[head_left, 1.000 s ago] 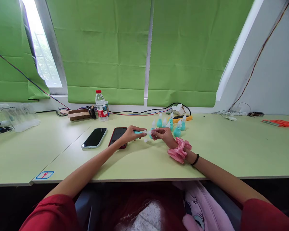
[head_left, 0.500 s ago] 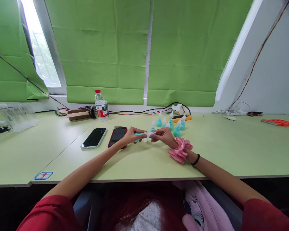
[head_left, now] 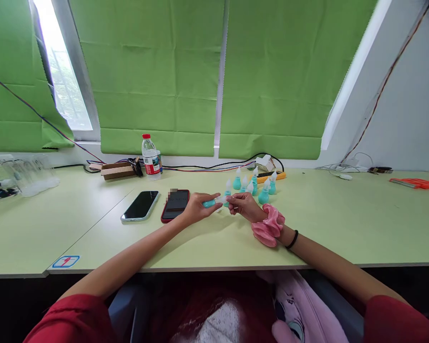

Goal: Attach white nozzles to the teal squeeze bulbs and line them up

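My left hand (head_left: 200, 208) is closed round a small teal squeeze bulb (head_left: 209, 204), which looks like a nasal aspirator lying sideways in the fingers. Its translucent white tip (head_left: 220, 199) points right. At the far end of that tip, my right hand (head_left: 243, 205) pinches with thumb and forefinger. Whether the tip sits fully in the bulb I cannot tell. Just behind the right hand stand several similar teal bulbs with pale tips (head_left: 263, 194), upright on the table (head_left: 207, 243). The right hand partly covers some of them.
Left of my hands lie a dark-screened phone (head_left: 140, 206) and a red-cased phone (head_left: 175, 206). A water bottle (head_left: 150, 159), a cardboard box (head_left: 118, 171) and cables line the back. A yellow-edged device (head_left: 271, 177) lies behind the bulbs; an orange tool (head_left: 416, 183) lies far right.
The tip, held apart in the right hand before, now meets the bulb in line. My left fingers have shifted, showing more of the bulb. The view has moved slightly.
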A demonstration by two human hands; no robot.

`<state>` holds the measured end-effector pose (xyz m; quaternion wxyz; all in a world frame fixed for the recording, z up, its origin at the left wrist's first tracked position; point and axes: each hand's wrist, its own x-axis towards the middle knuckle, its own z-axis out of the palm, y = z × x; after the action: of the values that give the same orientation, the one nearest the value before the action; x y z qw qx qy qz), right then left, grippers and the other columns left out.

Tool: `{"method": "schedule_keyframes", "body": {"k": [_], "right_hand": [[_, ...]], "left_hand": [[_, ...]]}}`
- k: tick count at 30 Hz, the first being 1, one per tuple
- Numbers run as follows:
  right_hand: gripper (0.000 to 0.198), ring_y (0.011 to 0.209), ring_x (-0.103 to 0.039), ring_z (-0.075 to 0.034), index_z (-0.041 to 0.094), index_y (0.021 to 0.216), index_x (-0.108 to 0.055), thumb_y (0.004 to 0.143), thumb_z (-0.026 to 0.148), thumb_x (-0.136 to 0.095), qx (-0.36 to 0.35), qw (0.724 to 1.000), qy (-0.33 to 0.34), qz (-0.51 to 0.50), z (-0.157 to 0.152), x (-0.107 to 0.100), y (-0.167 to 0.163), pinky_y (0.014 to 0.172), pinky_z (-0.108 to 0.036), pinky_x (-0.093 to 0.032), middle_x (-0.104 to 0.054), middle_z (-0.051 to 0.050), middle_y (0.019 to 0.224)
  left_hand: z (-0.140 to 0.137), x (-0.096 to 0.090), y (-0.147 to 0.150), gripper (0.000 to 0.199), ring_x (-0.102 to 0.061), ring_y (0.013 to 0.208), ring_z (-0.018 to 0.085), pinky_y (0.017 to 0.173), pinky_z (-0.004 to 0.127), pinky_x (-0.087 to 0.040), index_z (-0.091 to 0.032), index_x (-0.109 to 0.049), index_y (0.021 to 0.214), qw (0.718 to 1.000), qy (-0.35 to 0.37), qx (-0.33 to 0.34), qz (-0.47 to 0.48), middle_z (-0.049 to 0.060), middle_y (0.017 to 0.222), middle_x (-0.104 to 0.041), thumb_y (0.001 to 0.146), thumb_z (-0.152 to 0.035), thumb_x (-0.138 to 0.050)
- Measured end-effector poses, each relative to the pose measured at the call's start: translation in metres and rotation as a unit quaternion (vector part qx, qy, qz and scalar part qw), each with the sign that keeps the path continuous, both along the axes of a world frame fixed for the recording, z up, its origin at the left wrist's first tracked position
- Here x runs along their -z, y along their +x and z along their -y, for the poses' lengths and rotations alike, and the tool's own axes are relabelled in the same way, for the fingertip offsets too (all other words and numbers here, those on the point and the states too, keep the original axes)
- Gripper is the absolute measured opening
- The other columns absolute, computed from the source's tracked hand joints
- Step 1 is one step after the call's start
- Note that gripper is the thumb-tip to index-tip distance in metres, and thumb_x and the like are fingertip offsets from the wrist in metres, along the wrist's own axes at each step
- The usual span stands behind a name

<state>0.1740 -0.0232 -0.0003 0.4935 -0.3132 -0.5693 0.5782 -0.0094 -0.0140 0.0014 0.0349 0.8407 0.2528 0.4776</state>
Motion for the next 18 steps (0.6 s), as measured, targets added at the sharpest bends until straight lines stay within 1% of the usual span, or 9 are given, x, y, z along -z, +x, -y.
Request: {"method": "schedule_keyframes", "body": {"k": [2, 5, 7, 9, 12, 14, 16, 18], "right_hand": [[0.019, 0.037, -0.045, -0.004, 0.012, 0.058, -0.058, 0.057, 0.027, -0.070, -0.013, 0.999, -0.043, -0.017, -0.0005, 0.0008, -0.0005, 0.035, -0.015, -0.033, -0.053, 0.003, 0.044], [0.020, 0.034, -0.036, 0.000, 0.013, 0.058, -0.055, 0.057, 0.025, -0.070, -0.040, 0.994, -0.090, -0.047, -0.0005, 0.0002, -0.0013, 0.032, -0.012, -0.024, -0.045, 0.007, 0.039], [0.019, 0.036, -0.036, 0.000, 0.014, 0.062, -0.055, 0.058, 0.026, -0.069, -0.055, 0.991, -0.107, -0.059, 0.0001, -0.0013, -0.0017, 0.033, -0.012, -0.024, -0.046, 0.007, 0.041], [0.019, 0.041, -0.042, -0.002, 0.015, 0.066, -0.056, 0.060, 0.029, -0.068, -0.057, 0.990, -0.112, -0.063, 0.0004, -0.0028, -0.0022, 0.036, -0.013, -0.027, -0.052, 0.005, 0.049], [0.020, 0.047, -0.047, -0.004, 0.015, 0.066, -0.056, 0.061, 0.031, -0.066, -0.036, 0.994, -0.087, -0.057, -0.0004, -0.0035, -0.0029, 0.039, -0.015, -0.032, -0.057, 0.002, 0.056], [0.021, 0.047, -0.048, -0.005, 0.014, 0.063, -0.055, 0.062, 0.032, -0.065, -0.017, 0.997, -0.058, -0.048, -0.0016, -0.0028, -0.0033, 0.040, -0.016, -0.033, -0.058, 0.001, 0.055], [0.022, 0.047, -0.048, -0.006, 0.014, 0.061, -0.053, 0.062, 0.032, -0.065, -0.002, 0.999, -0.027, -0.042, -0.0025, -0.0017, -0.0038, 0.041, -0.017, -0.034, -0.058, 0.000, 0.054], [0.021, 0.046, -0.048, -0.007, 0.015, 0.061, -0.052, 0.062, 0.032, -0.065, 0.013, 0.999, 0.007, -0.037, -0.0028, -0.0006, -0.0044, 0.041, -0.018, -0.035, -0.057, 0.001, 0.052]], "left_hand": [[-0.0001, 0.0024, -0.0006, 0.037, -0.045, 0.044, 0.007, 0.044, 0.019, -0.033, -0.009, -0.062, 0.095, 0.996, 0.074, -0.022, -0.038, 0.003, 0.053, -0.058, 0.073, -0.037, -0.053], [-0.0007, 0.0066, -0.0004, 0.034, -0.045, 0.043, 0.007, 0.043, 0.019, -0.031, -0.012, -0.060, 0.097, 0.981, 0.167, -0.072, -0.064, 0.001, 0.050, -0.055, 0.075, -0.036, -0.050], [-0.0010, 0.0085, 0.0004, 0.033, -0.047, 0.045, 0.008, 0.045, 0.020, -0.032, -0.014, -0.058, 0.099, 0.973, 0.200, -0.098, -0.064, 0.001, 0.052, -0.056, 0.076, -0.035, -0.048], [-0.0008, 0.0094, 0.0016, 0.032, -0.052, 0.050, 0.009, 0.049, 0.020, -0.035, -0.016, -0.056, 0.101, 0.970, 0.209, -0.107, -0.062, 0.002, 0.058, -0.059, 0.077, -0.035, -0.048], [0.0012, 0.0090, 0.0031, 0.033, -0.057, 0.061, 0.011, 0.056, 0.020, -0.039, -0.017, -0.053, 0.102, 0.976, 0.179, -0.110, -0.050, 0.004, 0.073, -0.064, 0.076, -0.037, -0.048], [0.0035, 0.0077, 0.0038, 0.034, -0.058, 0.065, 0.012, 0.059, 0.020, -0.039, -0.017, -0.053, 0.101, 0.983, 0.133, -0.113, -0.049, 0.004, 0.080, -0.064, 0.076, -0.039, -0.048], [0.0059, 0.0056, 0.0042, 0.033, -0.057, 0.064, 0.012, 0.059, 0.021, -0.039, -0.017, -0.053, 0.098, 0.989, 0.070, -0.113, -0.057, 0.003, 0.079, -0.063, 0.077, -0.041, -0.045], [0.0074, 0.0026, 0.0044, 0.032, -0.054, 0.060, 0.010, 0.057, 0.020, -0.037, -0.016, -0.056, 0.090, 0.992, 0.000, -0.101, -0.069, 0.002, 0.071, -0.062, 0.079, -0.042, -0.040]]}}
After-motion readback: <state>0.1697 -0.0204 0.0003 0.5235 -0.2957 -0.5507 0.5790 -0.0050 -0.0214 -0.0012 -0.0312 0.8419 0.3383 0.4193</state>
